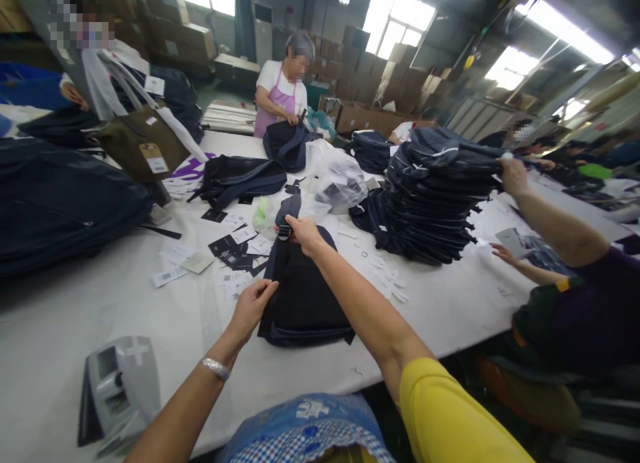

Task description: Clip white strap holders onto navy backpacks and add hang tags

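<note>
I saw the white desk filling the lower left and middle of the frame, a tall stack of dark folded bags at centre right, and a grey tagging device at lower left. Just below the centre lay a dark navy backpack, flat on the desk, its strap running toward the top. My right hand was closed on the strap by its buckle at the upper end; my left hand pinched the fabric at the left edge. I judged the backpack soft, limp and light, likely to sag if lifted by one corner, so strap and side seam seemed the sound places to take it. Paper hang tags lay scattered left of centre.
</note>
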The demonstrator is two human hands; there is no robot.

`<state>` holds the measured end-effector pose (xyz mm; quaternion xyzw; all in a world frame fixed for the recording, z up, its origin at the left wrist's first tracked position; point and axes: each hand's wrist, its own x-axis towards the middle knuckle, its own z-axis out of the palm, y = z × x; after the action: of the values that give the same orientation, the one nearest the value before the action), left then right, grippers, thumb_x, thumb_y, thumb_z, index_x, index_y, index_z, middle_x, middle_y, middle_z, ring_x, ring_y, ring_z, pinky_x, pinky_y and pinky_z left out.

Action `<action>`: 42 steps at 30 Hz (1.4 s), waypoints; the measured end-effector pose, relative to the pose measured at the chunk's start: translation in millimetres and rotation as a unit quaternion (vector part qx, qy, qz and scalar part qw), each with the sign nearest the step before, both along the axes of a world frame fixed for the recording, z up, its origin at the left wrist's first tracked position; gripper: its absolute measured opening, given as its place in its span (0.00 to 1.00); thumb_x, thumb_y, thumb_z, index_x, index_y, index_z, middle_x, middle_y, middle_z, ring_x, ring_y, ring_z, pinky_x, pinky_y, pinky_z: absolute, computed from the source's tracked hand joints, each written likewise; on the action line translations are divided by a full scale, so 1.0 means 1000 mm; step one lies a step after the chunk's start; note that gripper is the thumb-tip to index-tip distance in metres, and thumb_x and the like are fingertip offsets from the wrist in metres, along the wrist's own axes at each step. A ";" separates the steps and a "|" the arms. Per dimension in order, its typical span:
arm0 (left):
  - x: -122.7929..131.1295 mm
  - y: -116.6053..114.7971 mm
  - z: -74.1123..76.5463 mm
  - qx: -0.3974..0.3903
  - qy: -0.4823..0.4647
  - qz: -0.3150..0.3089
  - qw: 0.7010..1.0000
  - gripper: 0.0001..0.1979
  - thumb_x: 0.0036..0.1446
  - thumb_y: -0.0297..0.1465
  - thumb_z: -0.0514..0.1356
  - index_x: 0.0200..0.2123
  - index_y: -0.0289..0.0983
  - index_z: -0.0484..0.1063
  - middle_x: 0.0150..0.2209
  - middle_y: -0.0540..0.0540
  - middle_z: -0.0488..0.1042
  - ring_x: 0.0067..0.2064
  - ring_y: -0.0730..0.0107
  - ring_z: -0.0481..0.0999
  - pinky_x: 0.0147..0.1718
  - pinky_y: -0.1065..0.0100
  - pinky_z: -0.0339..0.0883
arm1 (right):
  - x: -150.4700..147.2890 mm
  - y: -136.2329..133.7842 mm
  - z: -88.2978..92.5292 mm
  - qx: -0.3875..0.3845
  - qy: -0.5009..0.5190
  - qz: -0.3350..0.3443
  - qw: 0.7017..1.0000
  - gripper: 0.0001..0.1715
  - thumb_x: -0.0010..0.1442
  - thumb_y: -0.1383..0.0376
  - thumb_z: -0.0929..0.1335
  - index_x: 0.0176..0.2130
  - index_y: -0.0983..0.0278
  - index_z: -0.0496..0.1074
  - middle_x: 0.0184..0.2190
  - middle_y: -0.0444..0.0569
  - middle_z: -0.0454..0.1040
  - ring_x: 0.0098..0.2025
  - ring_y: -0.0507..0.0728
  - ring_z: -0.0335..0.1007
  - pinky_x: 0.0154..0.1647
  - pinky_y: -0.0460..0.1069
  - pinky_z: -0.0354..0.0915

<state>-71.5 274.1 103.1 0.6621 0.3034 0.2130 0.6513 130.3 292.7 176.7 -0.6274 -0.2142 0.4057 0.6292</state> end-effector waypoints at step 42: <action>-0.045 -0.026 -0.136 0.094 0.099 -0.050 0.989 0.44 0.39 0.43 0.72 0.59 0.36 0.62 0.61 0.34 0.63 0.61 0.46 0.64 0.59 0.48 0.60 | -0.008 -0.256 -0.147 -0.114 -0.565 0.207 0.791 0.43 0.53 0.78 0.59 0.65 0.57 0.57 0.65 0.44 0.57 0.68 0.57 0.47 0.69 0.60 0.50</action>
<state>-116.3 248.2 -33.3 0.7527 0.3114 0.1409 0.5627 122.5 36.4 29.3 -0.7526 -0.6083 0.1211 0.2212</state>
